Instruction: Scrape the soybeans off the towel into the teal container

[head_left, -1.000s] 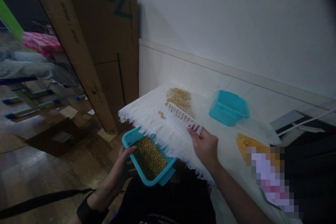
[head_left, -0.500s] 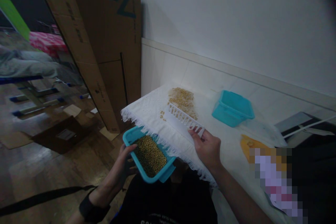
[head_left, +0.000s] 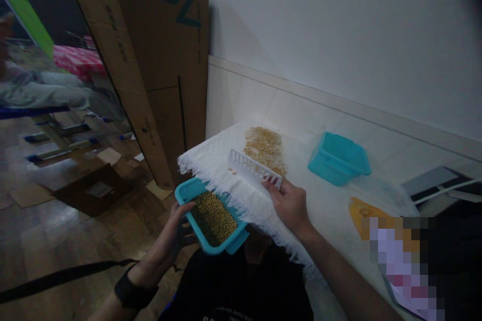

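My left hand point(head_left: 173, 234) grips the near rim of a teal tub point(head_left: 211, 220) full of soybeans, held just below the fringed edge of a white cloth point(head_left: 222, 160) on the table. My right hand point(head_left: 289, 204) is closed on the end of a white slotted plastic scraper point(head_left: 253, 169) that stands on edge on the cloth. A loose pile of soybeans point(head_left: 264, 144) lies on the cloth behind the scraper. A few stray beans sit by the scraper's left end.
A second teal tub point(head_left: 338, 157) stands on the table to the right. An orange packet point(head_left: 359, 213) lies near it. Tall cardboard boxes point(head_left: 158, 60) lean against the wall at the left. A grey flat device point(head_left: 433, 180) lies at far right.
The scraper has slid leftward and nearer across the cloth, toward its fringed edge. The teal tub in my left hand has stayed below that edge.
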A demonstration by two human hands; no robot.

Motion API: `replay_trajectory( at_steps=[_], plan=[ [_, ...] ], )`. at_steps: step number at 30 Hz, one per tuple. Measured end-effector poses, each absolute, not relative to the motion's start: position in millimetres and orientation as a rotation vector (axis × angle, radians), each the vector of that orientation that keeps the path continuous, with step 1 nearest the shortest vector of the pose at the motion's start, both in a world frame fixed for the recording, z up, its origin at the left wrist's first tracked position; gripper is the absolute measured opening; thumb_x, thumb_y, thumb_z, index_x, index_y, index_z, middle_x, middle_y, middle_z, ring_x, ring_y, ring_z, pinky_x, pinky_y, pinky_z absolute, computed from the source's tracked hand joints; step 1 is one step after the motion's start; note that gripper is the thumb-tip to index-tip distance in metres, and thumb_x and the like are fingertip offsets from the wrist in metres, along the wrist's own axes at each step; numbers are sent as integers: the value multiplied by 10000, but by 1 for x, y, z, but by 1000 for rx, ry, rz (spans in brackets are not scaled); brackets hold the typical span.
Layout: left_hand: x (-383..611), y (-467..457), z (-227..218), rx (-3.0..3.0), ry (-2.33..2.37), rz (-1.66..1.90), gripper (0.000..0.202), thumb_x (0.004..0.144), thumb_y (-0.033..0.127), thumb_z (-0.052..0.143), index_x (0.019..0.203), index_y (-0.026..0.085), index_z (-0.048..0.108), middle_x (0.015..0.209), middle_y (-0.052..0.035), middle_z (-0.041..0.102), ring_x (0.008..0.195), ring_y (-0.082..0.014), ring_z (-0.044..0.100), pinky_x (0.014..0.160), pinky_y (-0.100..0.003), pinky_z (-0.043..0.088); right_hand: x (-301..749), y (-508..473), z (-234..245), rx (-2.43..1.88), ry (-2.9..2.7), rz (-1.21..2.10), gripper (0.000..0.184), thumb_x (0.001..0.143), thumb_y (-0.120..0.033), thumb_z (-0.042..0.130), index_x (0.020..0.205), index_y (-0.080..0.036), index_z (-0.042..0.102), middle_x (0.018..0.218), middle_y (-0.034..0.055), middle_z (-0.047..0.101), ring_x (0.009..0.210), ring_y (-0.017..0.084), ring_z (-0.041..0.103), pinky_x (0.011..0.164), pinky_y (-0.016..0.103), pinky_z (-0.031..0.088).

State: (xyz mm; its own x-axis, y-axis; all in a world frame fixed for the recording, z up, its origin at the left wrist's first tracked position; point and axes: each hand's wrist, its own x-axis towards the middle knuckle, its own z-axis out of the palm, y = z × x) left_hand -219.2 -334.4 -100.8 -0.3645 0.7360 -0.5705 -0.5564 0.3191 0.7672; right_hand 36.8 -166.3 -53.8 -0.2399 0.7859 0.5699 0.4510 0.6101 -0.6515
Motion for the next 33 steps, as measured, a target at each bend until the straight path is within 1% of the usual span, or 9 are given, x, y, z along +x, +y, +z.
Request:
replay_trajectory(
  at_steps=[4,8,15,17,21,24,26,30,33],
  plan=[
    [-224,-334,-97,199,1410,1365,689,885,614,834,1447,328,555,1143,-72,749,940,-299,795,838,-457,651,34,-176,-50,-947,-1946,474,320,1013,-489,732,929,-221,886,707,41,827,568,209,763,574,266,582],
    [-228,-334,-96,222,1412,1382,677,893,597,840,1448,341,550,1214,-82,743,994,-301,788,846,-461,655,34,-194,-46,-880,-1956,534,299,1023,-474,750,961,-225,904,763,34,852,601,205,786,588,256,597],
    [-233,-332,-104,191,1391,1373,834,838,632,877,1539,348,525,1206,-97,764,987,-318,790,860,-492,657,46,-173,-42,-1053,-1769,433,335,978,-503,749,955,-200,890,802,71,871,668,250,809,601,295,605],
    [-231,-332,-105,199,1381,1368,812,838,632,874,1518,339,542,1188,-93,771,979,-317,794,858,-487,660,50,-162,-43,-1088,-1750,409,342,958,-504,747,971,-191,886,811,81,873,672,260,808,599,303,595],
    [-228,-333,-106,210,1371,1369,740,855,593,869,1474,336,556,1129,-77,776,974,-320,800,849,-489,670,50,-156,-48,-1103,-1769,389,351,962,-514,726,890,-195,856,746,84,844,612,252,770,583,307,568],
    [-227,-333,-108,197,1377,1366,753,846,597,874,1478,343,552,1131,-79,780,978,-330,807,854,-504,671,47,-157,-50,-1102,-1798,369,350,974,-506,708,855,-203,837,712,78,823,594,242,751,585,304,556],
    [-226,-333,-109,189,1381,1360,769,830,610,881,1473,345,554,1090,-65,779,938,-324,809,860,-505,666,45,-156,-51,-1105,-1816,348,345,971,-496,705,828,-204,824,693,78,812,578,238,740,578,302,546],
    [-225,-333,-108,197,1391,1359,775,801,634,890,1438,338,563,1065,-49,785,900,-319,817,811,-462,650,44,-151,-52,-1104,-1834,330,345,971,-487,705,812,-201,812,690,82,808,561,233,728,574,303,538],
    [-224,-333,-106,201,1390,1364,770,812,628,886,1444,337,558,1065,-51,786,909,-318,812,805,-468,662,44,-149,-53,-1102,-1848,345,346,977,-486,703,825,-198,819,691,80,811,565,232,731,582,302,550]
  ],
)
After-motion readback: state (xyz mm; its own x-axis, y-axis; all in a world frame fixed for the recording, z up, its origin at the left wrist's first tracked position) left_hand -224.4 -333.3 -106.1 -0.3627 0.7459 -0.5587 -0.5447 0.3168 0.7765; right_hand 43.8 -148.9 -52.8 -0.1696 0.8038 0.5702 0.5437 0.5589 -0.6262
